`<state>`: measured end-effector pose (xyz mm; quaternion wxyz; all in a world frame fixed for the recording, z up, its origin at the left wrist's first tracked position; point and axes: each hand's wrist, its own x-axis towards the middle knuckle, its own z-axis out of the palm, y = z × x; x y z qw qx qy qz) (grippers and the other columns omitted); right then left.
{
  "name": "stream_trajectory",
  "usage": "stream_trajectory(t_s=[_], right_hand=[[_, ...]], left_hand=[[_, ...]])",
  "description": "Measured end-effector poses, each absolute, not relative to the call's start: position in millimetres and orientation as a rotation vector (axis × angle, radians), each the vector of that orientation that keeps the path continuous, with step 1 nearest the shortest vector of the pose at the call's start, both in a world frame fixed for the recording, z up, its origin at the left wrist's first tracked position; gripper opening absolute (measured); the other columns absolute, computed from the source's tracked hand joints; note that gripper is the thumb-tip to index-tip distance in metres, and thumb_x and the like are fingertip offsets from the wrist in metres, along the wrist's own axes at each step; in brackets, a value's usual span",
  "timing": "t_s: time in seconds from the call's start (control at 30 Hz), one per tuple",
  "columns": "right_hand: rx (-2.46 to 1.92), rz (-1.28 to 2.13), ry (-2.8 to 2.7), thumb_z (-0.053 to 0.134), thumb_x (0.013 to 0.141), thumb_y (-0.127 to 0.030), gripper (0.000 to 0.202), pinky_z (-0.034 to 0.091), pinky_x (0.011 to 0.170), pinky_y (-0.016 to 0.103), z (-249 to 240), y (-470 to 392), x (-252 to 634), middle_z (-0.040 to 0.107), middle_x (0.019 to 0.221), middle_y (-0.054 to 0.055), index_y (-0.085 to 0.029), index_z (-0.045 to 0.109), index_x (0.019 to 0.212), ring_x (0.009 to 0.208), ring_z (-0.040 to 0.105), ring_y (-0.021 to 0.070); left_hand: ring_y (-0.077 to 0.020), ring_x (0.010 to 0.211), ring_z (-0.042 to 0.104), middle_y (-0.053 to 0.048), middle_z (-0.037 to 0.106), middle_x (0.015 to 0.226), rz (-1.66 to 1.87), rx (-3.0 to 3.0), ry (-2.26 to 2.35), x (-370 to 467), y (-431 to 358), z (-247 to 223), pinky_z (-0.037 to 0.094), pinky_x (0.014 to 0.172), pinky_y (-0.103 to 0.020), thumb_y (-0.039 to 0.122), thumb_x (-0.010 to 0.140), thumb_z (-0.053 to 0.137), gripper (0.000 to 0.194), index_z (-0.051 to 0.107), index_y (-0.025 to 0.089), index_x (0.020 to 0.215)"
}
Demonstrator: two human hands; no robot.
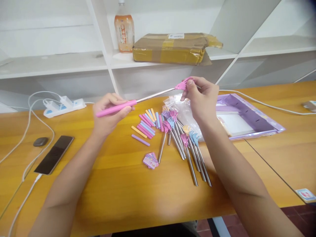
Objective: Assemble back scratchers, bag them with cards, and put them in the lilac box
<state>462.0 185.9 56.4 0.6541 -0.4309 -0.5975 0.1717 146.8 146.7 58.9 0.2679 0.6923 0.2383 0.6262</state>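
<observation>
A back scratcher [155, 94] with a pink handle, a metal rod and a pink claw head is held up between my hands, above the table. My left hand [108, 110] grips its pink handle. On the claw end, my right hand [201, 95] pinches the head between thumb and fingers. Beneath lie several metal rods [177, 140] with pink, blue, orange and purple claw heads. To their left, several loose coloured handle tubes [146, 124] lie in a loose group. A small stack of pinkish-purple cards [150, 160] rests in front of them.
A purple open box [256, 115] and clear plastic bags [184, 108] lie at the right. Left are a phone [54, 154], a dark earbud case [40, 142], cables and a power strip [64, 107]. A taped carton [170, 49] and a bottle [124, 31] stand on the shelf.
</observation>
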Motion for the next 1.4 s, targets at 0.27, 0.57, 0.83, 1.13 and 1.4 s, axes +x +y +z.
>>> stream_trajectory(t_s=[0.27, 0.57, 0.83, 1.13, 1.4], right_hand=[[-0.994, 0.408, -1.426, 0.066, 0.105, -0.045, 0.024, 0.055, 0.063, 0.030, 51.0, 175.7, 443.9, 0.063, 0.077, -0.002, -0.024, 0.073, 0.096, 0.059, 0.061, 0.0119], [-0.982, 0.550, -1.442, 0.065, 0.105, -0.054, 0.031, 0.056, 0.066, 0.032, 41.1, 164.2, 419.6, 0.062, 0.080, -0.001, -0.025, 0.071, 0.096, 0.061, 0.064, 0.0130], [-0.939, 0.665, -1.377, 0.068, 0.100, -0.060, 0.033, 0.061, 0.063, 0.032, 48.6, 173.1, 430.9, 0.064, 0.083, 0.000, -0.027, 0.063, 0.101, 0.067, 0.068, 0.0143], [-0.910, 0.767, -1.602, 0.065, 0.104, -0.059, 0.033, 0.049, 0.057, 0.028, 49.0, 157.6, 422.6, 0.061, 0.068, -0.005, -0.027, 0.059, 0.100, 0.057, 0.057, 0.0124], [-0.904, 0.805, -1.611, 0.060, 0.108, -0.059, 0.033, 0.047, 0.060, 0.029, 44.6, 152.7, 413.3, 0.061, 0.072, -0.004, -0.027, 0.058, 0.099, 0.060, 0.056, 0.0121]], left_hand=[[-0.0213, 0.082, 0.082, -0.001, 0.075, 0.092, 1.678, 1.899, 0.649, 152.6, 146.6, 50.5, 0.068, 0.070, -0.036, 0.036, 0.085, 0.093, 0.026, 0.071, 0.023, 0.090], [-0.0220, 0.083, 0.080, -0.003, 0.076, 0.090, 1.668, 1.846, 0.742, 151.8, 144.1, 55.2, 0.067, 0.073, -0.038, 0.038, 0.083, 0.093, 0.026, 0.071, 0.025, 0.086], [-0.0173, 0.062, 0.071, -0.009, 0.080, 0.102, 1.472, 1.599, 0.756, 133.9, 146.0, 83.0, 0.060, 0.056, -0.033, 0.067, 0.091, 0.074, 0.044, 0.075, 0.023, 0.097], [-0.0120, 0.050, 0.054, -0.005, 0.072, 0.076, 1.616, 1.615, 0.996, 135.1, 148.5, 76.3, 0.042, 0.043, -0.027, 0.045, 0.100, 0.064, 0.032, 0.074, 0.021, 0.080], [-0.0135, 0.053, 0.055, -0.003, 0.067, 0.068, 1.716, 1.676, 1.096, 143.1, 149.8, 61.8, 0.042, 0.046, -0.028, 0.034, 0.098, 0.059, 0.032, 0.070, 0.022, 0.071]])
